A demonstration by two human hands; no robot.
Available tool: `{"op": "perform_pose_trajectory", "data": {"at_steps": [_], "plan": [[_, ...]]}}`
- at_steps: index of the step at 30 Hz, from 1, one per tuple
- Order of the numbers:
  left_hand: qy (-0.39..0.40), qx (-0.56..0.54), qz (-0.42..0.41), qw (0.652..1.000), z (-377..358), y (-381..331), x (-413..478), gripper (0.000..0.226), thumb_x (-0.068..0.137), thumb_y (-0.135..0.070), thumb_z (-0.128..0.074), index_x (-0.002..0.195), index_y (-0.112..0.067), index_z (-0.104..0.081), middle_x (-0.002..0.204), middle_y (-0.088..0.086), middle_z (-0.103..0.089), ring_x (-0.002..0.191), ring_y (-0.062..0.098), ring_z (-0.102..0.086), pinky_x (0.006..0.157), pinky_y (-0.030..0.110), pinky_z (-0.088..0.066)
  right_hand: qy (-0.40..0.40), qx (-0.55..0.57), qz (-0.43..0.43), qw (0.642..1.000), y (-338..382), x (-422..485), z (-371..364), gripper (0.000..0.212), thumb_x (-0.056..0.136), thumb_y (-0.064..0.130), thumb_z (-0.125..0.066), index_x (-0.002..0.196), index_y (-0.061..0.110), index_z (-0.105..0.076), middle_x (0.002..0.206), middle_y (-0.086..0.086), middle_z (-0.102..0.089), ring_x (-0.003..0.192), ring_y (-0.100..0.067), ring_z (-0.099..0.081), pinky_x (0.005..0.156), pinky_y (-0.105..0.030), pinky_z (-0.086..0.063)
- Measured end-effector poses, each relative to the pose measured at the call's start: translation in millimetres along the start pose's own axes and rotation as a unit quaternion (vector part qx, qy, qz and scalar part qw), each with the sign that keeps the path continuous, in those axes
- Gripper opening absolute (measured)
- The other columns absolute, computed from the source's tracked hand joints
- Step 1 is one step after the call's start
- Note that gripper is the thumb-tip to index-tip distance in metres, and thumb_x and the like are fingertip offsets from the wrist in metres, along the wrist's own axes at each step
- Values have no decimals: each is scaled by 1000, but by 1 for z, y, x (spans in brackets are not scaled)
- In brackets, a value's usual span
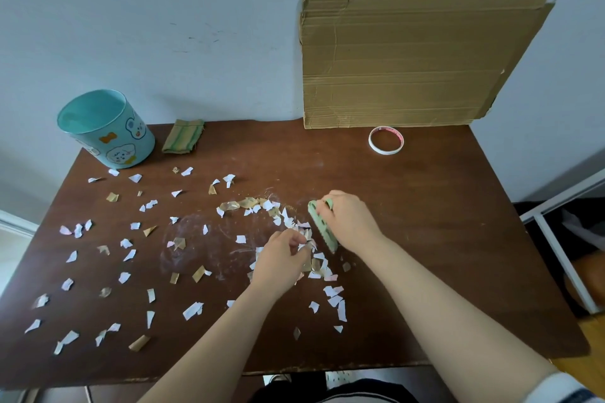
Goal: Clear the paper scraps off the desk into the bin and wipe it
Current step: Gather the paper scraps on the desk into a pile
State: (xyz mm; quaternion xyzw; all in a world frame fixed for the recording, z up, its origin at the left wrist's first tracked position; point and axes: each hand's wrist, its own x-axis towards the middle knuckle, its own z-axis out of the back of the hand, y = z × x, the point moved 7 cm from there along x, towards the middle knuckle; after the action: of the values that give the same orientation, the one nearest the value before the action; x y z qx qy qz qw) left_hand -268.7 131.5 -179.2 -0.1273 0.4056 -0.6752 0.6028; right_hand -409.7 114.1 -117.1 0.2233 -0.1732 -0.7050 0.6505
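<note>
my right fingers (pixel 337 206) clench the brush (pixel 322 229) as a wall so my left fingers (pixel 296 240) pinch scraps (pixel 288 222) against it, bin (pixel 108 141) at ten o'clock.

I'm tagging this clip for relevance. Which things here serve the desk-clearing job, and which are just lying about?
For the job: paper scraps, bin, folded cloth, desk, green brush gripped by the right hand, left hand pinching scraps.
Lying about: tape roll, cardboard sheet.
</note>
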Motion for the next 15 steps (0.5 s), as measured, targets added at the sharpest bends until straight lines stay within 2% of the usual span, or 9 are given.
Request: {"op": "perform_pose_trajectory", "data": {"at_steps": [4, 6, 10, 13, 15], "plan": [[-7, 1, 12, 1000, 0, 4, -4, 7, 89, -28, -55, 96, -31, -55, 99, -11, -51, 83, 5, -55, 66, 16, -40, -65, -63, -44, 995, -38, -6, 37, 30, 98, 29, -41, 79, 13, -58, 82, -1, -54, 74, -21, -57, 62, -26, -35], [-10, 0, 19, 1000, -3, 7, -9, 7, 90, -31, -55, 97, -30, -56, 100, -12, -52, 84, 5, -56, 68, 18, -41, -57, -87, -80, 991, -55, -13, 40, 28, 98, 29, -41, 92, 12, -63, 90, -2, -60, 78, -18, -60, 64, -23, -39], [-21, -4, 39, 999, -10, 12, -19, 2, 89, -35, -56, 91, -33, -56, 100, -10, -54, 81, 6, -57, 67, 18, -44, 9, -82, -18, 996, -30, -22, 6, 30, 98, 27, -37, 76, 14, -52, 77, 2, -42, 77, -26, -55, 64, -28, -30], [-30, 11, 47, 998, -13, 15, -24, 12, 89, -34, -57, 100, -29, -58, 103, -9, -55, 85, 6, -57, 65, 17, -42, 36, -45, 39, 998, -3, -20, -14, 32, 99, 26, -35, 71, 14, -44, 70, 6, -33, 67, -20, -45, 59, -27, -27], [-39, 14, 50, 998, -13, 15, -28, 16, 90, -34, -57, 104, -26, -58, 103, -9, -56, 87, 5, -56, 65, 16, -42, 40, -18, 53, 998, 3, -17, -13, 34, 100, 25, -35, 69, 13, -44, 69, 5, -34, 67, -20, -43, 62, -28, -26]]}}
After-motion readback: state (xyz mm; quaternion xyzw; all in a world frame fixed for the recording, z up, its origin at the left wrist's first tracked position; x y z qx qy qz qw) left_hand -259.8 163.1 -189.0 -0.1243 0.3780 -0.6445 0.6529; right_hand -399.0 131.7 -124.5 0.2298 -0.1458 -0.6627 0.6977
